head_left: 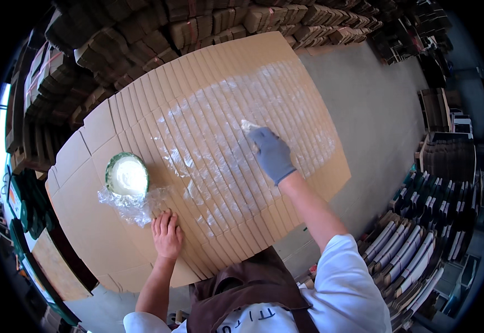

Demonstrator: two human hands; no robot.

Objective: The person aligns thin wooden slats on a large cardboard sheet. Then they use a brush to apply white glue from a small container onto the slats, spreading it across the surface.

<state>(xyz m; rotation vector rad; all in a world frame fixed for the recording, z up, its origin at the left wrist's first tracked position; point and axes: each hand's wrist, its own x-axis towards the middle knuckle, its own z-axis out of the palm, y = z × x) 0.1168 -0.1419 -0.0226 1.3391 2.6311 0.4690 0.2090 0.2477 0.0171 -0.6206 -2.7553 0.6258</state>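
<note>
— Where is the right hand (pixel 272 154)?
— Gloved in grey, far out on the fanned stack of flat brown cardboard sheets (pixel 197 144), its grip clenched on a small white glue-soaked pad (pixel 249 126) pressed to the glossy wet streaks.
— And the left hand (pixel 167 233)?
— Bare, released, lying flat on the near edge of the sheets, just beside the crumpled clear plastic wrap (pixel 131 204) under the round green-rimmed bowl of white paste (pixel 127 175).

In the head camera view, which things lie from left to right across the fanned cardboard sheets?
Bowl of white paste → crumpled clear plastic → bare left hand, flat on the cardboard sheets → wet glue patch → gloved right hand, spreading paste.
</note>
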